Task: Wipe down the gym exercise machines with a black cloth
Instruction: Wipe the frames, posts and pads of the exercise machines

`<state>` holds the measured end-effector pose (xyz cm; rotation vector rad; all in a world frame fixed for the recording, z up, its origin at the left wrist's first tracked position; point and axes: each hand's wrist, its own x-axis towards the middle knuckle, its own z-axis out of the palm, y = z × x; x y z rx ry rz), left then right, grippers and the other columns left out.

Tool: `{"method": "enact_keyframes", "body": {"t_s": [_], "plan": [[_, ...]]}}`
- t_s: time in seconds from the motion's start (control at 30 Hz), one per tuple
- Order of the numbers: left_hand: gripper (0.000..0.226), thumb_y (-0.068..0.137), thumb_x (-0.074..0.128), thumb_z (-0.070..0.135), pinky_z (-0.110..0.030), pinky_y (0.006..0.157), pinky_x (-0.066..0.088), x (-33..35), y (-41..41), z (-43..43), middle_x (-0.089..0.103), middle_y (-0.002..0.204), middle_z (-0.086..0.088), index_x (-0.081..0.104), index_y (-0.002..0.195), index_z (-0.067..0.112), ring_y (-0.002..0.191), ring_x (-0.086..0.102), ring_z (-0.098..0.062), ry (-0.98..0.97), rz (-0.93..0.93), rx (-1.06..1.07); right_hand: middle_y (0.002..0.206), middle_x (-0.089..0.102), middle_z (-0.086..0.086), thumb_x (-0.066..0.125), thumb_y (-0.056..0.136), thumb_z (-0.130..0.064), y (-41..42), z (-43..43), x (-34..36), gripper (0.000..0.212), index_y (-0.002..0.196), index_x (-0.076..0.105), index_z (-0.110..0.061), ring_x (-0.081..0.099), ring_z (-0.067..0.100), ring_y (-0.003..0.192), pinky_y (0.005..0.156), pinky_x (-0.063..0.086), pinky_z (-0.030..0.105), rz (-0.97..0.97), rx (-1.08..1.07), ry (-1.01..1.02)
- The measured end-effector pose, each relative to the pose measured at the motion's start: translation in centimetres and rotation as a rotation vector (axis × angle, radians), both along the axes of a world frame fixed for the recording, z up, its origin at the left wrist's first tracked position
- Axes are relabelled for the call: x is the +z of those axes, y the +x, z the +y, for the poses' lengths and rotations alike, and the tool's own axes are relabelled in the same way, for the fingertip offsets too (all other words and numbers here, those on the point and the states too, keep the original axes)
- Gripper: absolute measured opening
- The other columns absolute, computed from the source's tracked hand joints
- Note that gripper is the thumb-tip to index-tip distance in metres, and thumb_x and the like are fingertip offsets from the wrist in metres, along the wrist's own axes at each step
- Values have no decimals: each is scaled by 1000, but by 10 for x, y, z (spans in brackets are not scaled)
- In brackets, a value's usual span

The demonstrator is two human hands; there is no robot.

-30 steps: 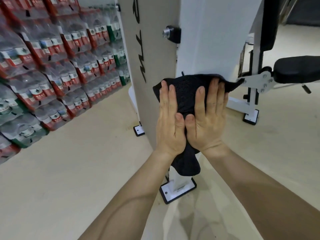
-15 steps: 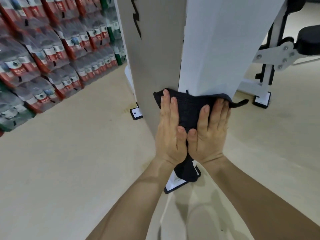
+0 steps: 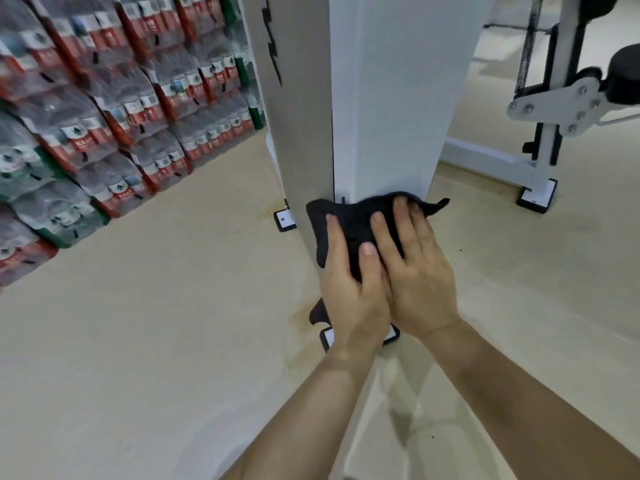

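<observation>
A black cloth [image 3: 353, 223] is wrapped round the corner of a tall white machine column [image 3: 391, 98], low down near its foot. My left hand [image 3: 349, 289] lies flat with straight fingers on the cloth's left part, against the grey side panel [image 3: 294, 109]. My right hand [image 3: 415, 268] presses the cloth flat on the white face, its thumb beside my left thumb. A tail of cloth hangs below my left wrist.
Shrink-wrapped packs of water bottles [image 3: 114, 98] are stacked along the left. A white exercise machine frame [image 3: 540, 133] with black pads stands at the right. The column's black-edged foot plates [image 3: 284, 220] rest on the beige floor [image 3: 156, 323].
Both hands have slid the cloth down the column, from about mid-height to just above its foot. The view has tilted lower with them.
</observation>
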<state>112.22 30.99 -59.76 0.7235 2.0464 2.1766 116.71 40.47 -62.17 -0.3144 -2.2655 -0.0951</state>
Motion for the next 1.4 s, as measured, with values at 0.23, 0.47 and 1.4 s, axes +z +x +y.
{"method": "enact_keyframes", "body": {"t_s": [0.23,0.47,1.4], "plan": [[80,97,45,57,-45,114,38,28,-38,34,33,159,-2,8,159,21,145,36,-19,-38,236,39,161,22,10,51,96,-13,22,3,18,61,153,31,-10,28,30,148,115,34,50,-68,16,-2],[93,89,35,70,-26,117,31,-13,-27,42,25,164,1,11,159,14,148,28,-10,-12,200,137,142,46,15,54,87,-10,52,4,-14,54,141,48,-5,53,32,119,93,48,44,-81,-104,-314],[86,94,55,36,-46,117,34,-201,-22,21,27,162,3,-3,157,36,146,33,-18,-320,-70,-15,145,34,0,39,101,-37,63,-17,-174,49,148,35,-23,36,20,131,98,41,32,-906,-170,-709]]}}
